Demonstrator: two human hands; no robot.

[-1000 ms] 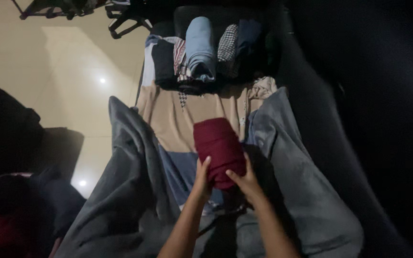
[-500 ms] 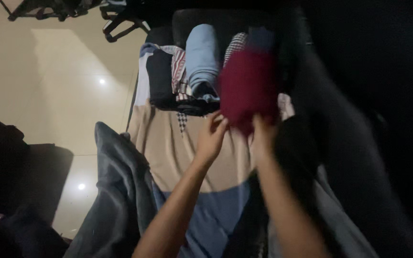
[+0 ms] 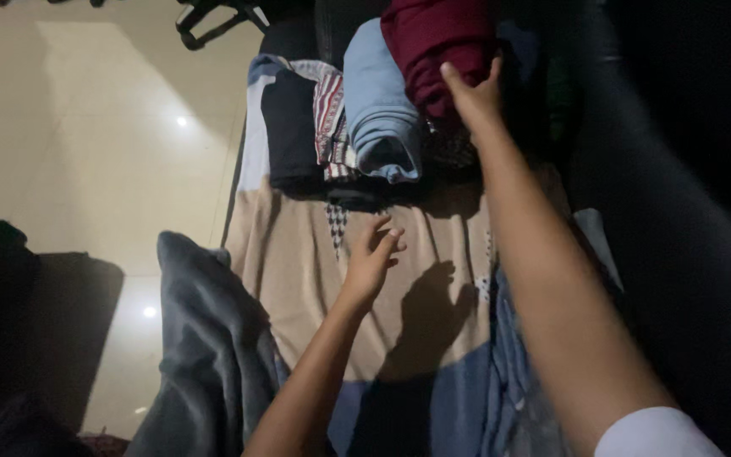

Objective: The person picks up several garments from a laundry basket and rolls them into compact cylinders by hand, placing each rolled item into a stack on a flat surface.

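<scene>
Home bedroom: bed (image 3: 298, 254), rolled clothes (image 3: 378, 110)

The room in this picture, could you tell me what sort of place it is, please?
Probably a room at home where laundry gets sorted: rolled clothes lined up on a beige and blue sheet, a grey blanket and a shiny tiled floor.

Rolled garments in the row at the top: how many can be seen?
4: black roll leftmost, striped roll, light blue roll, maroon roll under the right hand. More may hide in shadow.
</scene>
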